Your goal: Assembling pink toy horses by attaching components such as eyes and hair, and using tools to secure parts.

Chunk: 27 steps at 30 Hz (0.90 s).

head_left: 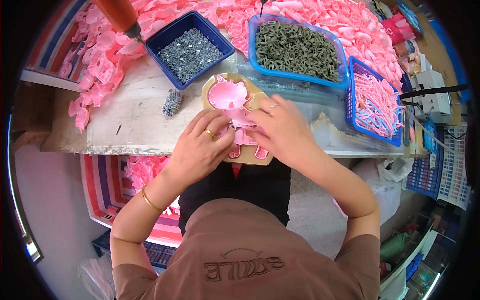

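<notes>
A pink plastic toy shell (pixel 228 94) lies hollow side up in a tan shaped holder (pixel 257 92) at the table's front edge. My left hand (pixel 202 142), with a ring, rests over the shell's left side. Its thumb and forefinger are pinched at the shell's middle, by a small dark bit too tiny to name. Across from it, my right hand (pixel 286 131) is bent over the shell's right side, slightly smeared by motion. Its fingertips touch or nearly touch the pink plastic, and what they hold, if anything, is hidden.
A navy tray of small screws (pixel 189 55) stands behind left, with a screw clump (pixel 172 102) nearer. Behind right are a blue tub of grey-green parts (pixel 297 50) and a basket of pink and blue sticks (pixel 376 105). An orange power driver (pixel 120 17) hangs above. Pink shells (pixel 102 70) pile behind.
</notes>
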Each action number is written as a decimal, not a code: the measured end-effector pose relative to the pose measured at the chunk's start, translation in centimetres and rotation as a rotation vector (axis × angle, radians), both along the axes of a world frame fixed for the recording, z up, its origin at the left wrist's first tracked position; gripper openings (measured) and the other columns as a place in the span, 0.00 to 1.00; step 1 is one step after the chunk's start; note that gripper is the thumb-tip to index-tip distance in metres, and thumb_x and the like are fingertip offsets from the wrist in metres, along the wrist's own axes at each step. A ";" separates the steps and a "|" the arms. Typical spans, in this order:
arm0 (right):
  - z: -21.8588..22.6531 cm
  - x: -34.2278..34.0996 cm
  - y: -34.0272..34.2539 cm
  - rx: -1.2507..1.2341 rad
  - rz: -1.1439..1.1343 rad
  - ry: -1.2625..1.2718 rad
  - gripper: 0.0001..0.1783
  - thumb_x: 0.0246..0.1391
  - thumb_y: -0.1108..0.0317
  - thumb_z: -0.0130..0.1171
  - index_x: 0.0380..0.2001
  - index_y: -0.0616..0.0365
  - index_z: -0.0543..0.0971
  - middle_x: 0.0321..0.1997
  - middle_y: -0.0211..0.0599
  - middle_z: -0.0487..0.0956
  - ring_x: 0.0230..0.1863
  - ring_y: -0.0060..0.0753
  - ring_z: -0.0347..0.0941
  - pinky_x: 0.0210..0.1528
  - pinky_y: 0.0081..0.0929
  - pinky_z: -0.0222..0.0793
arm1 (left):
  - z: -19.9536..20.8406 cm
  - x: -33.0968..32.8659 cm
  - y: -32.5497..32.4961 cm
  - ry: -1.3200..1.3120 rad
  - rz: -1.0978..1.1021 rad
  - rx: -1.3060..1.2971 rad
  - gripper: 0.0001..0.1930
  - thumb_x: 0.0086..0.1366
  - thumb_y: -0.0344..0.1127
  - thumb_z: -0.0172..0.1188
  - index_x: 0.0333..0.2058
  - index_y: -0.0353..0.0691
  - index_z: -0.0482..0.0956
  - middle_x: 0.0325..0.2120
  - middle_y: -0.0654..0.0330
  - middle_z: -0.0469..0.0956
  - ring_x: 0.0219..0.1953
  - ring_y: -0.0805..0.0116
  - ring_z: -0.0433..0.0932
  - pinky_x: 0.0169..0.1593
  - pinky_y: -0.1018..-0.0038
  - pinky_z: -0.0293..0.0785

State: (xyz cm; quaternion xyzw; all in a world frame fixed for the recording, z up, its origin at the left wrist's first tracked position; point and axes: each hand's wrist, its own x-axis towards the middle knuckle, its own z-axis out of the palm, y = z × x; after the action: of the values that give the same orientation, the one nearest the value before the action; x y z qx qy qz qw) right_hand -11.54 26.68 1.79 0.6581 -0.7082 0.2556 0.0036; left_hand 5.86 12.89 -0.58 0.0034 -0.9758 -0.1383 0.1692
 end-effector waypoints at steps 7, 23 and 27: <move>-0.5 -0.5 1.7 0.074 -0.072 -0.006 0.09 0.43 0.67 0.68 0.28 0.56 0.79 0.31 0.34 0.73 0.37 0.41 0.70 0.39 0.37 0.69 | -0.1 -0.2 0.2 0.008 0.018 0.017 0.14 0.54 0.35 0.66 0.39 0.42 0.77 0.47 0.57 0.72 0.56 0.53 0.69 0.60 0.58 0.67; 2.3 -0.1 -1.6 0.010 -0.037 -0.193 0.15 0.52 0.64 0.65 0.43 0.57 0.80 0.39 0.42 0.78 0.45 0.47 0.74 0.48 0.39 0.69 | 0.7 0.0 -0.5 0.039 0.011 0.097 0.16 0.54 0.32 0.67 0.42 0.38 0.78 0.46 0.53 0.75 0.54 0.48 0.71 0.57 0.58 0.70; 7.5 1.4 -10.1 -0.767 -0.057 -0.139 0.30 0.51 0.63 0.68 0.56 0.59 0.72 0.46 0.48 0.80 0.49 0.49 0.76 0.51 0.40 0.72 | 1.6 -0.6 -2.5 0.157 0.072 0.182 0.12 0.58 0.32 0.64 0.41 0.38 0.77 0.40 0.54 0.76 0.47 0.51 0.76 0.49 0.60 0.74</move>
State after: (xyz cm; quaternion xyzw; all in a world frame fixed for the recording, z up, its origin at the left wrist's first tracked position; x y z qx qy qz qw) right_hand -10.11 16.56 9.27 0.5702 -0.5779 0.5454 0.2085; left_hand 5.29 10.37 1.04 0.0429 -0.9423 -0.2198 0.2490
